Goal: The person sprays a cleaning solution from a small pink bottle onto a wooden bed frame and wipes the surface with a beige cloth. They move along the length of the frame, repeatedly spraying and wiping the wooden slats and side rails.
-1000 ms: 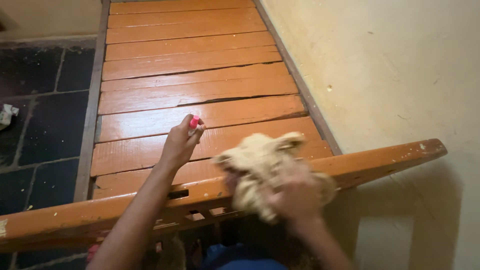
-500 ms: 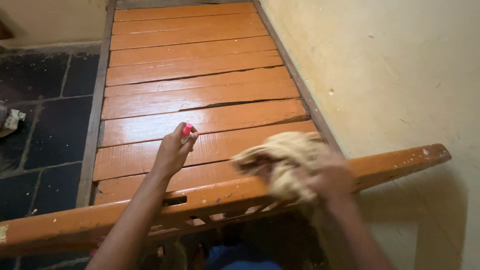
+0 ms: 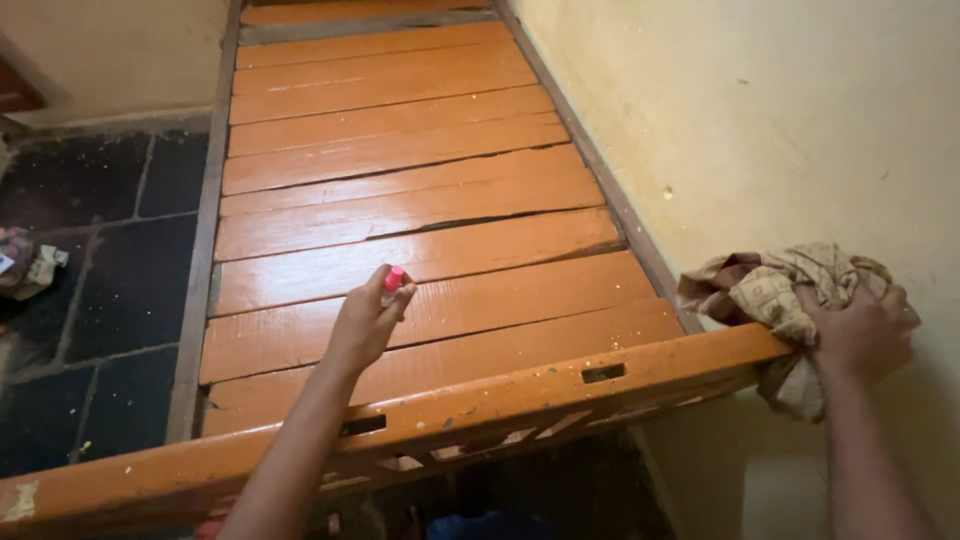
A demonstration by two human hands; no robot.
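Our left grip (image 3: 365, 320) was closed round a small bottle with a pink cap (image 3: 394, 278), held above the orange slats of the wooden bed frame (image 3: 400, 150), near the picture's six o'clock. Our right grip (image 3: 862, 335), out at four o'clock, was clenched on a crumpled beige cloth (image 3: 775, 285) pressed on the end of the frame's rail (image 3: 560, 385), beside the cream wall (image 3: 760, 120). Dark floor tiles (image 3: 120, 270) lay at nine o'clock, with a scrap of litter (image 3: 35, 265) on them.
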